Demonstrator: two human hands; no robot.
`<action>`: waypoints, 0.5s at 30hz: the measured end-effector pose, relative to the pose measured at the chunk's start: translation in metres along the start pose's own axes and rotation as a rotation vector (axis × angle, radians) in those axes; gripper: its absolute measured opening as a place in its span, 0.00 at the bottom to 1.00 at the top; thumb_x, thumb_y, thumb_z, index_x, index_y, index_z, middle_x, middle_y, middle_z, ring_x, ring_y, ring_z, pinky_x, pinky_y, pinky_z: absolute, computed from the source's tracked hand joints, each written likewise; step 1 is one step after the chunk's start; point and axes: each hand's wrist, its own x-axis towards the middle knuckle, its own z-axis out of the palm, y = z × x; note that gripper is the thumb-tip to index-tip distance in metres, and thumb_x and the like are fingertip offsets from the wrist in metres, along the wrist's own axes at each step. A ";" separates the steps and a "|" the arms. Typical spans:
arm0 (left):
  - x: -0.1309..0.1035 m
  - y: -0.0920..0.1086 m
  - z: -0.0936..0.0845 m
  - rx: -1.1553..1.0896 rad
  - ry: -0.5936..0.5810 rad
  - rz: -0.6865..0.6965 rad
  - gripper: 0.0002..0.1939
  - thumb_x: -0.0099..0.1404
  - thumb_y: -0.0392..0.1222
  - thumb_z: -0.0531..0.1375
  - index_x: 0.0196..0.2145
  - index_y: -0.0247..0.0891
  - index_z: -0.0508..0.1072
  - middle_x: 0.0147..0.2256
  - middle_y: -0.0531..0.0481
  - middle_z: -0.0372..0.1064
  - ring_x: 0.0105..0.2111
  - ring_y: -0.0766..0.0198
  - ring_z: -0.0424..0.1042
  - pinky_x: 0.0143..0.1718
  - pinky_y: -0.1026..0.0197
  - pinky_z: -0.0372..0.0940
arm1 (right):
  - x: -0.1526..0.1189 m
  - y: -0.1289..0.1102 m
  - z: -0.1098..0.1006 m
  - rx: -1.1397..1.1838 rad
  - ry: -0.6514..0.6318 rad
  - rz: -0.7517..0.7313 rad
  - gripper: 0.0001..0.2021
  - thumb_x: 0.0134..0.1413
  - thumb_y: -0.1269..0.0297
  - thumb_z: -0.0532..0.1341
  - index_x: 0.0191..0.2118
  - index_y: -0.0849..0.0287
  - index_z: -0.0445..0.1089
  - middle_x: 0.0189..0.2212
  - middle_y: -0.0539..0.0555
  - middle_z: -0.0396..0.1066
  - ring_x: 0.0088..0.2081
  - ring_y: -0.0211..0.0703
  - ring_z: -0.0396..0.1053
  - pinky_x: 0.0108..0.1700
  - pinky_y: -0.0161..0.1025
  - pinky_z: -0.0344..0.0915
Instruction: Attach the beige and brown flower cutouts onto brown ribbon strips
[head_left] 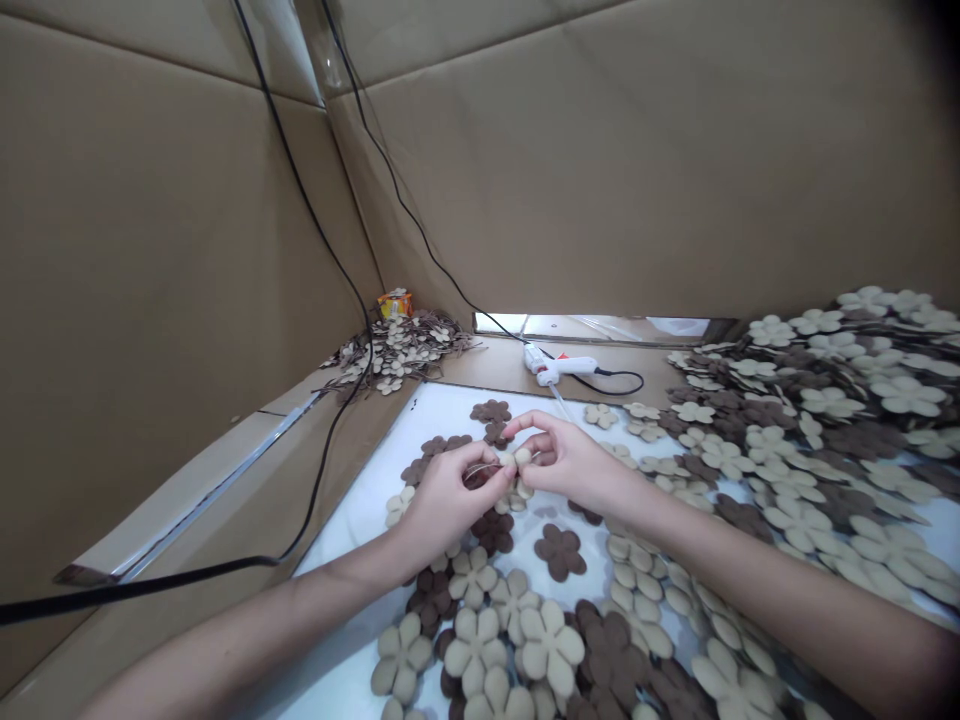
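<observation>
Both hands meet above the white board (360, 510). My left hand (457, 490) is closed, its thumb and fingers pinching a small beige flower (508, 462) and what looks like a thin string. From the other side my right hand (555, 455) also pinches the beige flower, its fingers curled and partly hiding it. Under and around the hands lie brown and beige five-petal flowers. A single brown flower (560, 552) lies just below my right hand, and a beige flower (551, 645) lies nearer the front.
A white glue gun (562, 370) with a black cable lies behind the board. Flowers with stems are piled at the back left (405, 350), near an orange packet (395, 303). A large flower heap (817, 400) fills the right. Cardboard walls (600, 180) enclose the space; a black cable (330, 440) crosses the left.
</observation>
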 end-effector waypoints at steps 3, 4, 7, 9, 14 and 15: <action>-0.001 0.001 -0.001 -0.002 -0.011 0.000 0.08 0.61 0.41 0.56 0.25 0.38 0.66 0.24 0.57 0.64 0.27 0.67 0.63 0.29 0.67 0.56 | 0.001 -0.001 0.000 -0.001 0.002 0.008 0.19 0.37 0.73 0.59 0.41 0.58 0.62 0.23 0.45 0.64 0.25 0.33 0.63 0.27 0.31 0.58; -0.001 0.001 -0.001 -0.003 -0.015 0.002 0.08 0.61 0.40 0.56 0.25 0.38 0.66 0.24 0.57 0.65 0.27 0.67 0.63 0.30 0.67 0.56 | 0.001 -0.001 0.000 0.002 0.002 0.012 0.19 0.37 0.73 0.59 0.41 0.58 0.62 0.23 0.45 0.65 0.25 0.33 0.63 0.27 0.31 0.58; -0.001 0.001 -0.001 -0.007 -0.020 0.008 0.07 0.60 0.40 0.56 0.25 0.38 0.66 0.25 0.56 0.65 0.27 0.67 0.63 0.30 0.67 0.57 | 0.000 -0.002 0.000 0.009 -0.001 0.025 0.20 0.37 0.74 0.59 0.41 0.59 0.62 0.23 0.45 0.65 0.24 0.33 0.63 0.26 0.31 0.58; -0.001 0.000 -0.001 -0.006 -0.017 0.010 0.06 0.60 0.39 0.56 0.25 0.38 0.66 0.25 0.57 0.65 0.27 0.67 0.64 0.30 0.67 0.57 | 0.000 -0.003 0.000 0.010 0.001 0.026 0.20 0.36 0.74 0.58 0.41 0.59 0.62 0.22 0.45 0.65 0.24 0.33 0.63 0.26 0.31 0.58; 0.000 -0.001 -0.001 0.002 -0.028 0.012 0.07 0.60 0.38 0.56 0.25 0.38 0.65 0.24 0.57 0.64 0.27 0.67 0.63 0.29 0.67 0.56 | 0.001 -0.003 0.000 0.006 0.011 0.060 0.21 0.36 0.74 0.59 0.42 0.59 0.62 0.23 0.46 0.66 0.24 0.33 0.63 0.26 0.31 0.58; 0.000 -0.001 -0.001 0.002 -0.032 0.012 0.07 0.60 0.38 0.55 0.25 0.38 0.65 0.24 0.57 0.64 0.27 0.67 0.63 0.29 0.67 0.56 | 0.002 -0.003 0.000 0.006 0.017 0.074 0.20 0.36 0.74 0.59 0.42 0.59 0.62 0.24 0.46 0.66 0.24 0.33 0.63 0.25 0.30 0.58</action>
